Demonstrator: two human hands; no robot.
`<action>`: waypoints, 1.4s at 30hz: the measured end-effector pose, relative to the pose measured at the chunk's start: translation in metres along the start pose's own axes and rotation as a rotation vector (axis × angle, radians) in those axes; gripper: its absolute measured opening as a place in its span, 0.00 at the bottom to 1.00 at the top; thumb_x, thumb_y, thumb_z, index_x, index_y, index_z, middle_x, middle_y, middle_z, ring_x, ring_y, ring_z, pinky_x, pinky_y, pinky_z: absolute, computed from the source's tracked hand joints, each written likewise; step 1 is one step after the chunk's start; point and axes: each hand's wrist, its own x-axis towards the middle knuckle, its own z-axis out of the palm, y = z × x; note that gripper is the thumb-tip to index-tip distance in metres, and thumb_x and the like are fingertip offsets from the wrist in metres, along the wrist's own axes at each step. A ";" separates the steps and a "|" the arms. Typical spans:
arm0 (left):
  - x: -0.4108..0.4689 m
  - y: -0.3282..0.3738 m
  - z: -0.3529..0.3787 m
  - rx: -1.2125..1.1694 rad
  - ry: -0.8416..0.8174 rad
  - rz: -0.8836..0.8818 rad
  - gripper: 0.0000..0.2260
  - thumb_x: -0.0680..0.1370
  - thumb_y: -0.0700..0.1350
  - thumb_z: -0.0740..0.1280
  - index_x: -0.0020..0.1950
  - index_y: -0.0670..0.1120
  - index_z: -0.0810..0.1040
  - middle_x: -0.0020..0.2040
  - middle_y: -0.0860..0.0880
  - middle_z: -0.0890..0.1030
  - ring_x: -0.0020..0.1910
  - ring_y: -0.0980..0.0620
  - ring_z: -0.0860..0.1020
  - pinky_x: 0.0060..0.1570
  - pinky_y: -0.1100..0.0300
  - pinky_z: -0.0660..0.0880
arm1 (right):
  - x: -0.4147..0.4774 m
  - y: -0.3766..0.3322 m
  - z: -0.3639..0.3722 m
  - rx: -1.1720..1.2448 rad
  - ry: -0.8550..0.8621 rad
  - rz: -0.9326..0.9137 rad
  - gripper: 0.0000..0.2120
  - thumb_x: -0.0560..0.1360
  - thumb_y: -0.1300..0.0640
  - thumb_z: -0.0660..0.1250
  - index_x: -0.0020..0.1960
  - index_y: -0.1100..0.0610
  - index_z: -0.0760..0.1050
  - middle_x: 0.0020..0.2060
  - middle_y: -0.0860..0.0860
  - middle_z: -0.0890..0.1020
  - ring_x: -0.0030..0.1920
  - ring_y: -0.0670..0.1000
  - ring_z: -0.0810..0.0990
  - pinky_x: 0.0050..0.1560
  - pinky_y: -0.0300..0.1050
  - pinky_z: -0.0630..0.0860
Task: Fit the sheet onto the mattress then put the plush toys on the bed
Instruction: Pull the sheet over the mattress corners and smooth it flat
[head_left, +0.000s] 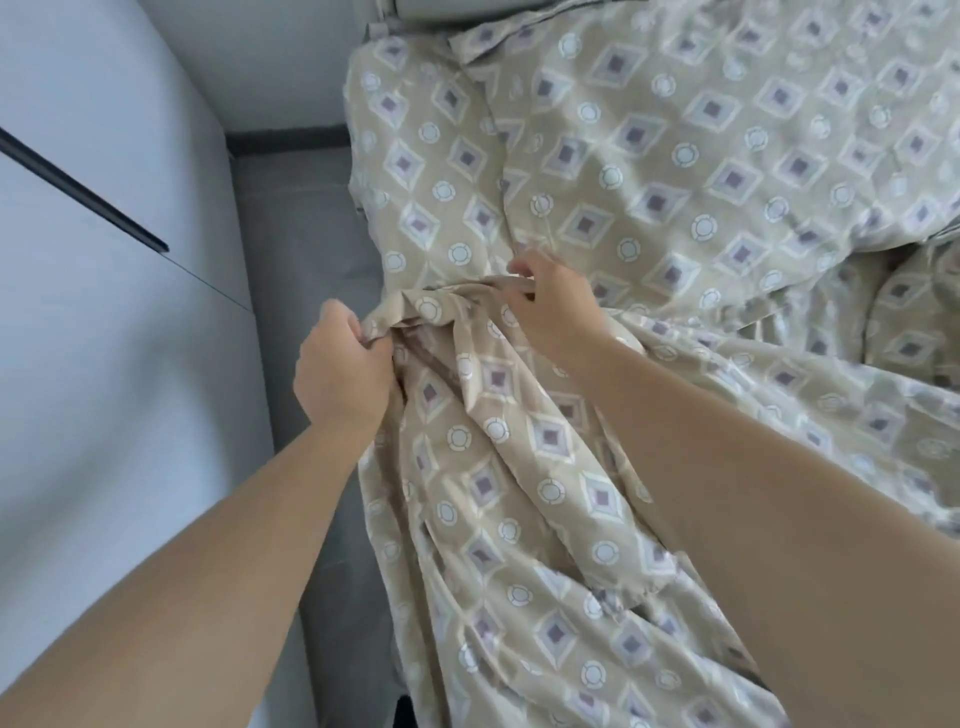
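Plainly, both hands are at work on the bed (374, 67), along its long side that faces the wardrobe. A beige sheet (519, 467) printed with pale diamonds and small white rings covers the bed and spills down off this side in loose, deep folds. It is gathered into a thick, wrinkled ridge right at the bed's edge. The left hand (340, 369) is clenched round the outer end of that ridge, just off the bed's side, with the cloth bunched inside the fist and the knuckles turned outward. The right hand (553, 306) sits a little further in over the bed, its fingers curled over the top of the same ridge and pinching the fold, with the thumb raised above it. Both bare forearms reach in from the foot-ward end of the bed, the right one lying across the hanging cloth. Towards the bed's head, a second layer of the same print (727, 104) lies on top, its seamed edge running diagonally across the surface. A strip of grey floor (306, 260) runs just beside the bed. Beyond it, away from the bed, stands a white wardrobe (104, 338) crossed by a thin dark line (83, 192). A pale wall (270, 62) closes the gap at the bed's head end.
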 end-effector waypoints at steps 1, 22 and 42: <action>-0.008 0.007 0.000 -0.018 -0.013 -0.001 0.15 0.76 0.49 0.64 0.35 0.47 0.63 0.30 0.51 0.67 0.31 0.48 0.66 0.29 0.57 0.59 | -0.004 0.009 -0.003 -0.002 0.009 0.019 0.14 0.77 0.57 0.61 0.61 0.55 0.74 0.58 0.50 0.77 0.55 0.55 0.77 0.47 0.47 0.75; 0.038 0.008 -0.034 -0.312 0.018 -0.546 0.17 0.79 0.45 0.55 0.62 0.40 0.75 0.60 0.40 0.78 0.58 0.39 0.77 0.58 0.47 0.75 | -0.052 0.016 -0.048 -0.187 0.053 0.088 0.09 0.81 0.55 0.53 0.47 0.55 0.70 0.42 0.53 0.79 0.44 0.58 0.77 0.37 0.48 0.70; -0.080 0.028 0.003 0.335 -0.503 0.942 0.15 0.69 0.62 0.67 0.43 0.51 0.72 0.37 0.57 0.72 0.34 0.54 0.75 0.30 0.62 0.66 | -0.072 0.087 -0.057 -0.414 -0.181 0.305 0.21 0.76 0.54 0.60 0.68 0.52 0.66 0.63 0.53 0.72 0.65 0.57 0.70 0.65 0.57 0.63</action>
